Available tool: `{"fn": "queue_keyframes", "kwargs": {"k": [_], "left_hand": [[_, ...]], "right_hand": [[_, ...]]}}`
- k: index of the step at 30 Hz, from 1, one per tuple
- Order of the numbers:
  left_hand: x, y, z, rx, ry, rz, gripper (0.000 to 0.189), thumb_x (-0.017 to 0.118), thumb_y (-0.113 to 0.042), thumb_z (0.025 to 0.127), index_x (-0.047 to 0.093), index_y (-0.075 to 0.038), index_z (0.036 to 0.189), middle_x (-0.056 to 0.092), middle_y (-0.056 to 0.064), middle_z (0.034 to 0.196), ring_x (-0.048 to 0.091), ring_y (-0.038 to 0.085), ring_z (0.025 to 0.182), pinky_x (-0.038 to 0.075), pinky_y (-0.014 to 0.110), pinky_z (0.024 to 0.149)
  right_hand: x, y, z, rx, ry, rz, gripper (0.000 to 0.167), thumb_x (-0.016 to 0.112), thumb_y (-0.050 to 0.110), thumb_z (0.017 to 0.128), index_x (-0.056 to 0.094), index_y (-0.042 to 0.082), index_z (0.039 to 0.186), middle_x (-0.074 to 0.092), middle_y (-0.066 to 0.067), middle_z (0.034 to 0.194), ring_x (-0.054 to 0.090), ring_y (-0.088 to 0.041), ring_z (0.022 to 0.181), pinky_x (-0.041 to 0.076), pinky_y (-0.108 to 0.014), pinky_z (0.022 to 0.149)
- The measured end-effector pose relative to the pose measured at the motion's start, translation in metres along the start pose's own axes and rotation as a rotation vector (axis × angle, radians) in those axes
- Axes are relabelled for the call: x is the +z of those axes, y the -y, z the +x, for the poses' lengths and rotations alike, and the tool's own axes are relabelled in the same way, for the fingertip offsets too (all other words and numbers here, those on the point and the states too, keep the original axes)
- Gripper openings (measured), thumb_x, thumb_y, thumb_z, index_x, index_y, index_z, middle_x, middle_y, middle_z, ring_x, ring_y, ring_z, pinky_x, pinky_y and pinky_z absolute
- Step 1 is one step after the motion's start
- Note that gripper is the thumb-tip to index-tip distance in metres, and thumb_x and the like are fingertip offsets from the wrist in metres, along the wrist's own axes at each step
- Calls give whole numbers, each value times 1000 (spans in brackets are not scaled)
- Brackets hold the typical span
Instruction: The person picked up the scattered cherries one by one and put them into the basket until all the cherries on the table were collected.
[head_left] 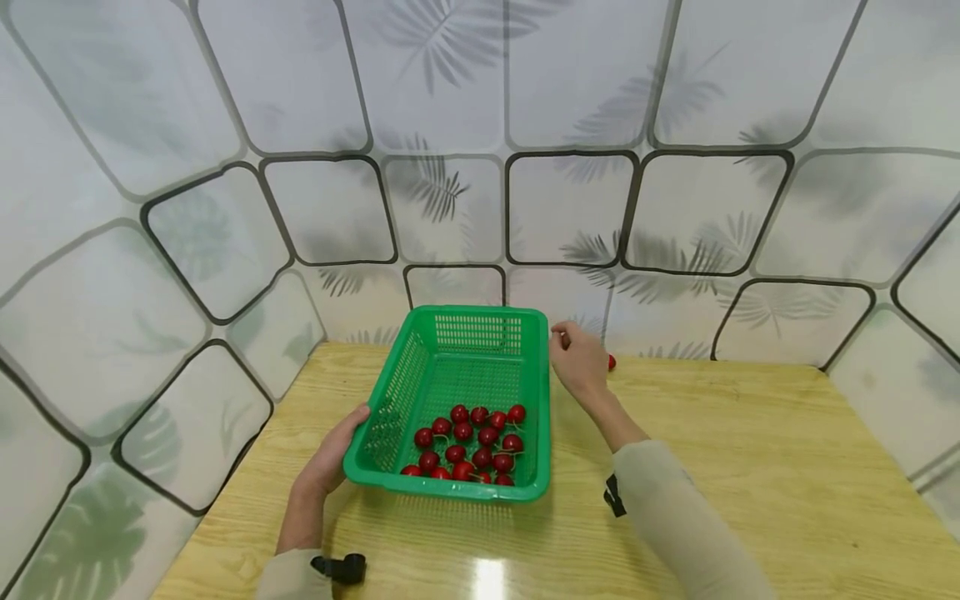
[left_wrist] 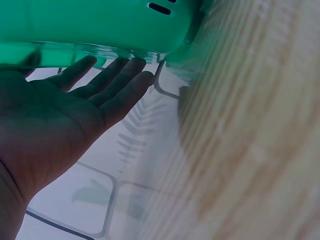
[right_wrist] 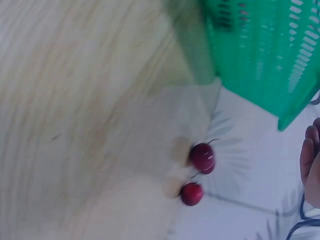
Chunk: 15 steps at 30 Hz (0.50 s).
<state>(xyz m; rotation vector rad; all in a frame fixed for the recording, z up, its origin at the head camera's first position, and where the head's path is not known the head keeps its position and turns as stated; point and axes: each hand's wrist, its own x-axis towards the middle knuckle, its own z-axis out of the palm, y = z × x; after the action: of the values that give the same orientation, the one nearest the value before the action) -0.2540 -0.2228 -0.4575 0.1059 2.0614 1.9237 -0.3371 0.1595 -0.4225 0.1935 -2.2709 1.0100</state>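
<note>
A green plastic basket (head_left: 450, 482), with slotted walls, tilts toward me in the head view. Several red cherries (head_left: 487, 436) with stems have gathered at its near end. My left hand (head_left: 330, 454) holds the left rim, thumb on top; in the left wrist view its fingers (left_wrist: 120, 85) reach beneath the lip. Beside the far right corner is my right hand (head_left: 581, 362), fingers loosely bent right at the rim. The right wrist view shows that hand (right_wrist: 314, 167) with a gap between it and the basket (right_wrist: 265, 55).
Loose cherries, one bright red (right_wrist: 191, 194) and one darker (right_wrist: 202, 157), lie on the table near the backdrop. Part of a cherry (head_left: 612, 362) shows behind my right hand. A patterned cloth backdrop (head_left: 450, 208) closes off the back and sides of the wooden table (head_left: 750, 467).
</note>
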Motion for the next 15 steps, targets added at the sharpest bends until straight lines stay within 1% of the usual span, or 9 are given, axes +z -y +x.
{"fn": "queue_keyframes", "kwargs": {"k": [3, 5, 8, 11, 13, 15], "left_hand": [[0, 1, 0, -9, -3, -1, 65, 25, -47, 108, 22, -2, 155, 36, 24, 147, 52, 13, 110, 47, 24, 90], [0, 1, 1, -14, -6, -9, 66, 26, -48, 108, 21, -2, 155, 35, 24, 148, 52, 12, 110, 46, 23, 90], [-1, 2, 2, -19, -10, -19, 66, 27, -48, 108, 23, -1, 154, 37, 24, 147, 53, 11, 108, 47, 24, 90], [-1, 4, 3, -22, -13, -22, 66, 26, -48, 108, 24, 0, 154, 39, 24, 144, 54, 11, 106, 48, 24, 89], [-1, 4, 3, -21, -13, -24, 66, 26, -47, 108, 24, 0, 153, 40, 24, 143, 55, 11, 106, 48, 24, 89], [-1, 4, 3, -17, -11, -23, 66, 26, -47, 108, 24, 0, 153, 40, 24, 143, 55, 11, 106, 48, 24, 89]], "right_hand": [[-1, -18, -3, 44, 66, -86, 23, 54, 11, 92, 74, 3, 98, 70, -11, 77, 64, -28, 63, 49, -43, 54], [-2, -29, -6, 58, 118, -143, 24, 53, 12, 92, 74, 3, 97, 72, -13, 82, 66, -30, 68, 52, -46, 57], [-4, -42, -10, 80, 193, -207, 22, 52, 10, 92, 72, 1, 95, 72, -16, 86, 67, -32, 71, 53, -47, 61], [-6, -51, -14, 102, 252, -267, 20, 51, 8, 92, 70, 3, 90, 71, -16, 83, 64, -30, 67, 51, -44, 56], [-7, -55, -15, 100, 275, -306, 18, 51, 7, 91, 69, 4, 87, 69, -14, 78, 60, -28, 61, 48, -43, 52], [-6, -58, -16, 99, 306, -343, 17, 52, 7, 91, 68, 6, 88, 66, -13, 72, 56, -27, 56, 46, -43, 49]]}}
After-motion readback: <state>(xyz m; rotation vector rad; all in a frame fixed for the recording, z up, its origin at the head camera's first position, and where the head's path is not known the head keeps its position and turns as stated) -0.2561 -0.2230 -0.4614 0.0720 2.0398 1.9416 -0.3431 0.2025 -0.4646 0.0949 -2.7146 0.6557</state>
